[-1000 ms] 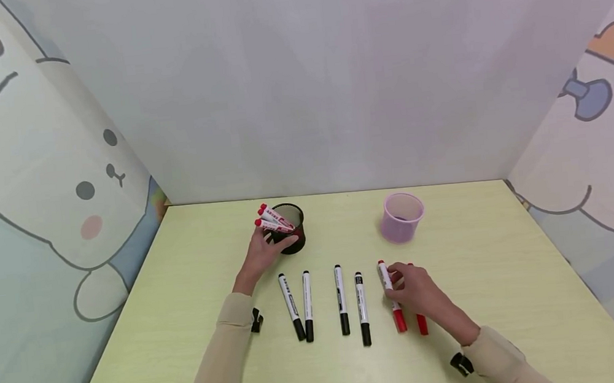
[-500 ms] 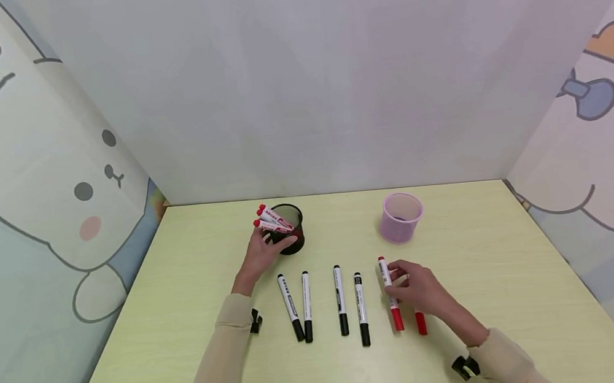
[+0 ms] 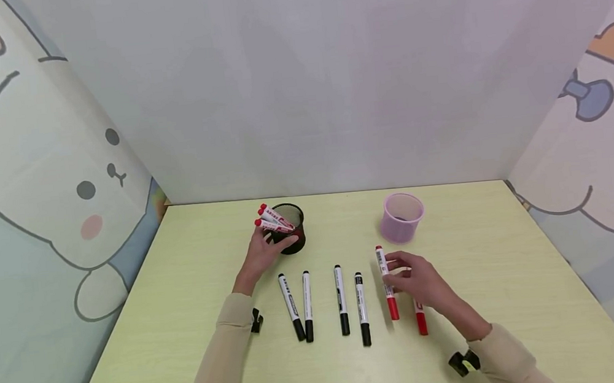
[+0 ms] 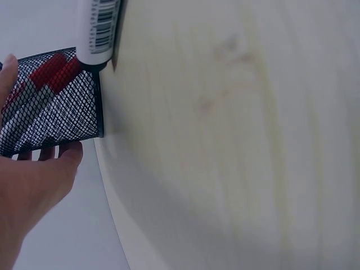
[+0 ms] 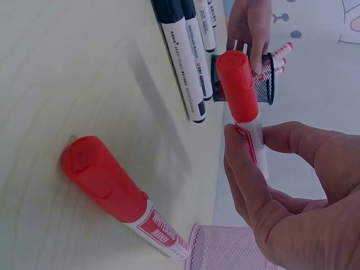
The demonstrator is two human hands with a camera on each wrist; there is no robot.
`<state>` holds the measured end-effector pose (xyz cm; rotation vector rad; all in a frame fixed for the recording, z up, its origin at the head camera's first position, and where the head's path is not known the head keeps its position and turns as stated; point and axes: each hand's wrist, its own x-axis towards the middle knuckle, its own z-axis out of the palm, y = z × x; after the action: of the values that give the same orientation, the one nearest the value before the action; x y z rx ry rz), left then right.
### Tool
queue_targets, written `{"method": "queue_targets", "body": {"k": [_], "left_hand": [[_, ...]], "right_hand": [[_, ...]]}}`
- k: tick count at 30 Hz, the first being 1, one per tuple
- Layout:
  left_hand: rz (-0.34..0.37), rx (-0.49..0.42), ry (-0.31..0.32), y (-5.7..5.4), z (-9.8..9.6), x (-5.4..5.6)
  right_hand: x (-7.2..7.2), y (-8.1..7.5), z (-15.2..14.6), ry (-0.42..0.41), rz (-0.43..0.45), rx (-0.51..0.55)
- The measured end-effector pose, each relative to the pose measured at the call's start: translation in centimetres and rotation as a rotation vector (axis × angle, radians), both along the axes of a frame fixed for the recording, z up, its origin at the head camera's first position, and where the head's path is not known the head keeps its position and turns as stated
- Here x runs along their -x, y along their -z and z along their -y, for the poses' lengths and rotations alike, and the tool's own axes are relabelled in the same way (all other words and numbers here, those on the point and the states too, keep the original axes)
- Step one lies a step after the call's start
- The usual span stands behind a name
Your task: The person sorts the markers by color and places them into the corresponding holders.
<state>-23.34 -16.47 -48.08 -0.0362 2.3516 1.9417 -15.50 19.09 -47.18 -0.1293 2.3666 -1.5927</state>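
My left hand [image 3: 260, 255] grips the black mesh pen cup [image 4: 62, 112] from its left side, thumb across the near face. Several red-ended markers [image 3: 275, 218] lean inside that cup. My right hand [image 3: 418, 277] pinches a red-capped whiteboard marker [image 3: 385, 282] between thumb and fingers; the right wrist view shows its red cap [image 5: 237, 84] raised off the table. Under the right hand another red marker [image 5: 126, 197] lies on the table, partly hidden in the head view. Left of the right hand, several black-capped markers [image 3: 362, 309] lie in a loose row.
A pink mesh cup [image 3: 400, 218] stands behind the right hand, with something dark inside it. The pale wooden table [image 3: 484, 248] meets a white backdrop [image 3: 325, 91] at its far edge. Cartoon-printed panels [image 3: 34, 181] flank both sides.
The right hand has lifted the red marker off the table and moved it slightly away from me, toward the pink cup. The left hand and black cup have stayed in place.
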Motion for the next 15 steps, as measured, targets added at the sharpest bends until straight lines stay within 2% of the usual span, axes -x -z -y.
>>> {"method": "queue_targets", "body": {"k": [2, 7, 13, 15], "left_hand": [[-0.004, -0.005, 0.003, -0.8, -0.2, -0.5], [-0.008, -0.009, 0.002, -1.0, -0.3, -0.8], [-0.032, 0.028, -0.022, 2.1, 0.3, 0.8], [-0.039, 0.031, -0.027, 2.5, 0.4, 1.0]], "right_hand": [[0.1, 0.0, 0.0, -0.007, -0.005, 0.025], [0.4, -0.4, 0.1, -0.004, 0.0, 0.062], [0.9, -0.8, 0.4, 0.007, -0.015, 0.13], [1.0, -1.0, 0.6, 0.015, -0.019, 0.146]]}}
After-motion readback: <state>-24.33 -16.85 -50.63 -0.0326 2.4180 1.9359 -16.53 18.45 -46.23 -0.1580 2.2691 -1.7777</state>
